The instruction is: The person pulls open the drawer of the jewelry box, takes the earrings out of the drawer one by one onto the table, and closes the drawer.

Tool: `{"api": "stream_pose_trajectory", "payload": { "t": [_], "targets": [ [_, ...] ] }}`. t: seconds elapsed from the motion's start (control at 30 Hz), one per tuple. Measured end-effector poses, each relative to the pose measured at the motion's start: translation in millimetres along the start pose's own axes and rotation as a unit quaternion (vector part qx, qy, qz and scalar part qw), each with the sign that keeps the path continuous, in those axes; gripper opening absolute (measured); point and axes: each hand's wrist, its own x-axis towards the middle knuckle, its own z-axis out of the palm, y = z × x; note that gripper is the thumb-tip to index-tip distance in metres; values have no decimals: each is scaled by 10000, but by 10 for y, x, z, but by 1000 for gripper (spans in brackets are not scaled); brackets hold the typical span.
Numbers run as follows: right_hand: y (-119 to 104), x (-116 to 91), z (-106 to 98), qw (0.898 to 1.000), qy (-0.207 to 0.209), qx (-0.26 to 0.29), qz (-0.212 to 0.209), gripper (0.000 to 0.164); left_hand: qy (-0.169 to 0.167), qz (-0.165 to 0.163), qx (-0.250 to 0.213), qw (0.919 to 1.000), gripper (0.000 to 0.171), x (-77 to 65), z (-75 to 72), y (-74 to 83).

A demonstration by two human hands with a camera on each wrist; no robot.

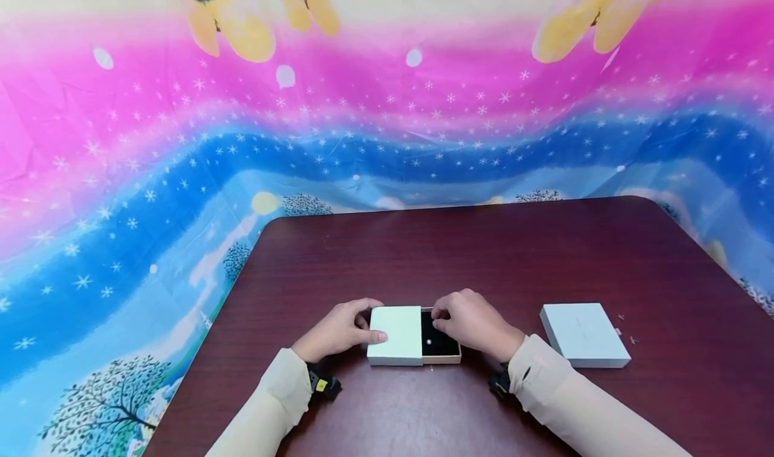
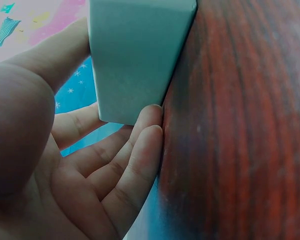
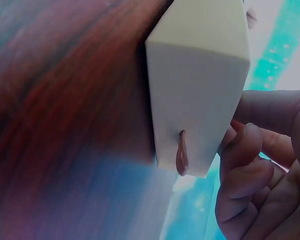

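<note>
A flat white box sleeve lies near the table's front edge. Its drawer is pulled partly out to the right, showing a black lining with one small white bead-like piece. My left hand grips the sleeve's left end, thumb on top; in the left wrist view several fingertips lie low against its side. My right hand reaches over the drawer, thumb and fingers bent down at the lining; I cannot tell whether they pinch something. A brown ribbon loop hangs from the drawer's end.
A second white box, closed, lies to the right on the dark red wooden table. Beside it are two tiny pieces, one nearer the back and one nearer the front. A printed cloth hangs behind the table.
</note>
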Motion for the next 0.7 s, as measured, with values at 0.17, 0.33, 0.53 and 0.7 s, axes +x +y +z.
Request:
{"api": "stream_pose_trajectory", "payload": {
  "t": [0.17, 0.33, 0.53, 0.7],
  "targets": [
    [24, -10, 5, 9999, 1, 92, 93, 4, 5, -2, 7, 10000, 70, 4, 3, -6],
    [39, -17, 8, 9997, 14, 220, 137, 5, 11, -28, 28, 10000, 71, 2, 7, -9],
    [59, -25, -3, 9996, 59, 260, 133, 8, 8, -22, 22, 10000, 71, 0, 4, -3],
    [87, -38, -16, 9994, 49, 305, 151, 10, 11, -37, 22, 10000, 70, -1, 1, 8]
  ]
}}
